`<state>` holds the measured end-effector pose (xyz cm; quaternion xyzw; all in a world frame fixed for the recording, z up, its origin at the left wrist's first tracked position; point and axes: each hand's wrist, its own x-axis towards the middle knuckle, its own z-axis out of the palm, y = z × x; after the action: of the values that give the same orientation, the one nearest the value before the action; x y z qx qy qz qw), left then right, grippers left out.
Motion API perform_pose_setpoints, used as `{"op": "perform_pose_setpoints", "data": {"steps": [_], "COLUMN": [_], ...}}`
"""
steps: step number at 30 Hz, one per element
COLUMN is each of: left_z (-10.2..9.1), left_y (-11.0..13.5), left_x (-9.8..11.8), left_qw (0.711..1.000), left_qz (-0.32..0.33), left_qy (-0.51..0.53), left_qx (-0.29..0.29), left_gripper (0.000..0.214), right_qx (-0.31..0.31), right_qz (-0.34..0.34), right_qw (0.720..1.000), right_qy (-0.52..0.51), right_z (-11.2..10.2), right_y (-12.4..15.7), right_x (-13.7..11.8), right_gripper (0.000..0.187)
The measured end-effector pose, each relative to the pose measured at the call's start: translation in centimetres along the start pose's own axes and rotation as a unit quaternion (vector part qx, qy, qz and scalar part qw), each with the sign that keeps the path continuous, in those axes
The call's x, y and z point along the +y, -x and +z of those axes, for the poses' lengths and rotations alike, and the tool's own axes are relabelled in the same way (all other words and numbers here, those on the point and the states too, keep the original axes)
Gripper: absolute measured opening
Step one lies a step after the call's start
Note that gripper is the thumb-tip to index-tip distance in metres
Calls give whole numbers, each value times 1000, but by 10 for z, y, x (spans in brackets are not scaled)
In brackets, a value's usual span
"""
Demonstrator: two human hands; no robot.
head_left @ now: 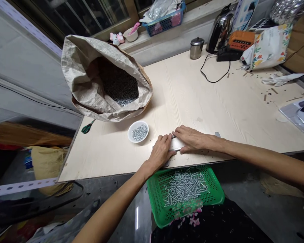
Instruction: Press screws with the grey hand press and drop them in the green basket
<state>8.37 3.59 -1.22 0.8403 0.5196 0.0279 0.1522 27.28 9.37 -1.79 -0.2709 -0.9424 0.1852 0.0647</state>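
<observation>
Both my hands rest near the front edge of a pale wooden table [218,101]. My left hand [160,152] lies on a flat metal strip [176,144], fingers curled over its left end. My right hand [191,138] presses flat on the same strip from the right, fingers stretched out. A small white bowl [138,131] of metal screws sits just left of my hands. Below the table edge, on my lap, a green plastic basket [184,194] holds several screws.
A big woven sack [103,77] of screws lies open at the back left, with green-handled scissors [87,127] beside it. At the back right stand a steel cup [196,47], a kettle [221,28] with black cord, an orange device [240,40] and a floral bag [271,47].
</observation>
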Motion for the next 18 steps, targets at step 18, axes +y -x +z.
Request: {"op": "perform_pose_setpoints", "data": {"steps": [18], "left_z": [-3], "left_y": [17], "left_x": [3], "left_qw": [990], "left_qz": [-62], "left_qy": [35], "left_qx": [119], "left_gripper": [39], "right_qx": [62], "right_qz": [-5], "right_qw": [998], "right_qy": [3], "right_z": [3], "right_y": [14], "right_x": [-10], "right_gripper": [47]}}
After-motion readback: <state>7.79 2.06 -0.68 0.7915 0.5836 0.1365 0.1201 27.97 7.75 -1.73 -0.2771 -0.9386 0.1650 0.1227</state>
